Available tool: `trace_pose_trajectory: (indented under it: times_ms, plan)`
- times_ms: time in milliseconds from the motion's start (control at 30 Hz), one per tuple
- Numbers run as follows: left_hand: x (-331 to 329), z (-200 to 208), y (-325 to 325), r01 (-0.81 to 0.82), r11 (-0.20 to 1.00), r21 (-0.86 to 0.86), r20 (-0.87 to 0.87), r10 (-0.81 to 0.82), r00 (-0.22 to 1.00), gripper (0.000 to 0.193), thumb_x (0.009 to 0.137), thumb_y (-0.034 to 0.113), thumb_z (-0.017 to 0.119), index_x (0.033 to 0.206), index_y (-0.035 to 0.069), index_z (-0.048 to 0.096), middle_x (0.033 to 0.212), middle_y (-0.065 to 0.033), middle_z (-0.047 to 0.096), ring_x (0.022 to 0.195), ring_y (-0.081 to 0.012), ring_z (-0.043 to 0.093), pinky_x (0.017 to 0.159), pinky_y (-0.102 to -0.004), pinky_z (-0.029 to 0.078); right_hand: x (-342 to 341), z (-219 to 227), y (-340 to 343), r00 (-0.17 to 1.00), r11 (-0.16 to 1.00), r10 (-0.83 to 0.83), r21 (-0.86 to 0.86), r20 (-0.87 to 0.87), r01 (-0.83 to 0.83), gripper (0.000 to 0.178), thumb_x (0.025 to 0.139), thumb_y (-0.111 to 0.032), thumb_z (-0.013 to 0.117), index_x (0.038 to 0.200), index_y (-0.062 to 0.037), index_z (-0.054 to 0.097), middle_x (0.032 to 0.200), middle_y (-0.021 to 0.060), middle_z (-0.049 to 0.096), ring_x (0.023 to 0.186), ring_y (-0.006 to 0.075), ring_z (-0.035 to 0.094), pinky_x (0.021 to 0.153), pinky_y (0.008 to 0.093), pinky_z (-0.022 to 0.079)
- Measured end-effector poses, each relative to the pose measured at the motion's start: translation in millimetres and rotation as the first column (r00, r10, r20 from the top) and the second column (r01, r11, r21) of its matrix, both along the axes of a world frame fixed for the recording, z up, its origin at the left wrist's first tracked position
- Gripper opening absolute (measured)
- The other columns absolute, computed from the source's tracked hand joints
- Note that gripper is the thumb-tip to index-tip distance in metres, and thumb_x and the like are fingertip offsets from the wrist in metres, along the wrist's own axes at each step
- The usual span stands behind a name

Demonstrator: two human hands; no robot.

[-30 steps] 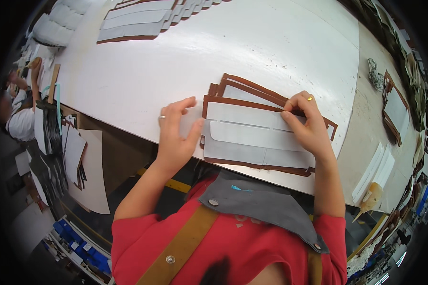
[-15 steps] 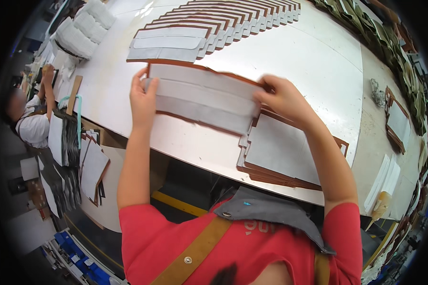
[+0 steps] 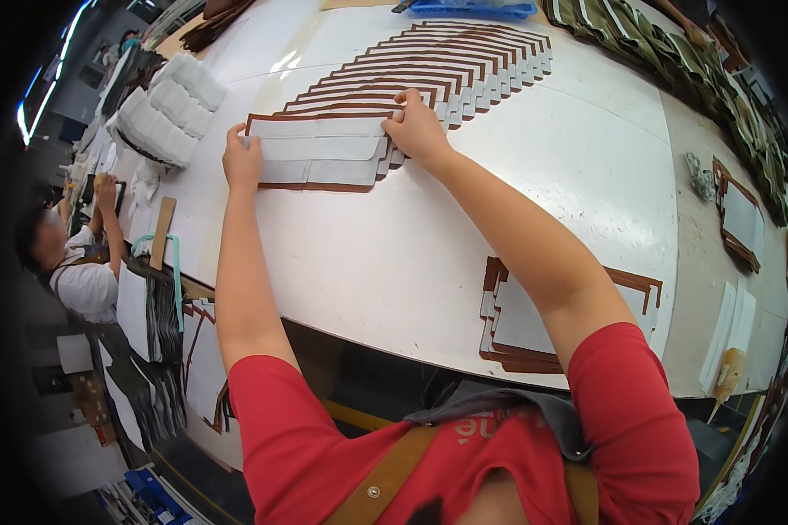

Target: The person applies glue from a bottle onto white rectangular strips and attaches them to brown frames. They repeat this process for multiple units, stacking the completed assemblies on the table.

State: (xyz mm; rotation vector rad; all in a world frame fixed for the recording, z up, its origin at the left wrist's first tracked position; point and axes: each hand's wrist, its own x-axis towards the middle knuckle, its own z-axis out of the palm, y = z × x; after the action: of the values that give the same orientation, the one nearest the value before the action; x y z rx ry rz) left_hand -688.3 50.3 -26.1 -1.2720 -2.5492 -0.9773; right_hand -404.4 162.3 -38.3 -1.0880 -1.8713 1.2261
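Fingers (image 3: 235,133) of my left hand (image 3: 243,164) and right hand (image 3: 420,134) pinch a grey, brown-edged rectangular panel (image 3: 320,150); matching overlapping row (image 3: 451,66) laid, matching stack (image 3: 524,324) left.

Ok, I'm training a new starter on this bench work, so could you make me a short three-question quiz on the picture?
1. True or false: the left hand and the right hand are both at the front panel.
2. Multiple choice: what colour is that panel's border? A) green B) brown C) blue
3. Fill the gap: seen in the picture, the row of overlapping panels slants upward and to the ____ from the front panel.

Key: 1. True. 2. B. 3. Right.
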Motion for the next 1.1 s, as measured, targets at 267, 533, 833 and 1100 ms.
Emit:
trace_pose_trajectory:
  times_ms: [267, 533, 833, 1100]
  plan:
    - [4, -7, 3, -0.032, 0.992, -0.124, 0.021, 0.035, 0.999, 0.044, 0.083, 0.018, 0.058, 0.124, 0.01, 0.044, 0.1, -0.0191, 0.062, 0.095, -0.0348, 0.06, 0.082, -0.0403, 0.047, 2, 12, -10, 0.989, 0.994, 0.061, 0.081, 0.138, -0.073, 0.042, 0.078, -0.004, 0.054, 0.116, 0.0011, 0.037, 0.084, 0.0229, 0.063, 0.082, 0.0372, 0.062, 0.076, 0.0433, 0.048]
    - [-7, -17, 10, -0.098, 0.979, -0.179, -0.167, 0.068, 0.984, 0.046, 0.081, 0.022, 0.061, 0.123, 0.011, 0.047, 0.108, -0.0189, 0.059, 0.101, -0.0349, 0.056, 0.086, -0.0435, 0.046, -4, 0, -6, 0.948, 0.947, 0.075, 0.275, 0.31, -0.165, 0.02, 0.084, -0.011, 0.047, 0.101, -0.0029, 0.054, 0.089, 0.0197, 0.064, 0.086, 0.0358, 0.062, 0.075, 0.0436, 0.048]
    - [-82, -49, -20, 0.023, 0.999, 0.036, -0.473, -0.003, 0.881, 0.035, 0.086, 0.024, 0.06, 0.112, 0.001, 0.058, 0.106, -0.0191, 0.059, 0.104, -0.0329, 0.05, 0.092, -0.0422, 0.039, 165, 55, -2, 0.922, 0.877, -0.106, 0.472, 0.373, -0.09, 0.023, 0.09, -0.029, 0.052, 0.105, -0.0136, 0.06, 0.09, 0.0107, 0.066, 0.083, 0.031, 0.062, 0.072, 0.0409, 0.049]
    - [33, -6, -15, 0.213, 0.974, 0.081, -0.176, -0.197, 0.965, 0.034, 0.092, 0.023, 0.053, 0.122, 0.006, 0.052, 0.12, -0.0146, 0.047, 0.106, -0.028, 0.05, 0.09, -0.0385, 0.041, 544, 49, -36, -0.023, 0.742, -0.496, 0.437, 0.868, 0.509, 0.025, 0.082, -0.017, 0.052, 0.098, -0.0007, 0.062, 0.108, 0.0211, 0.059, 0.094, 0.0377, 0.06, 0.08, 0.0449, 0.049]
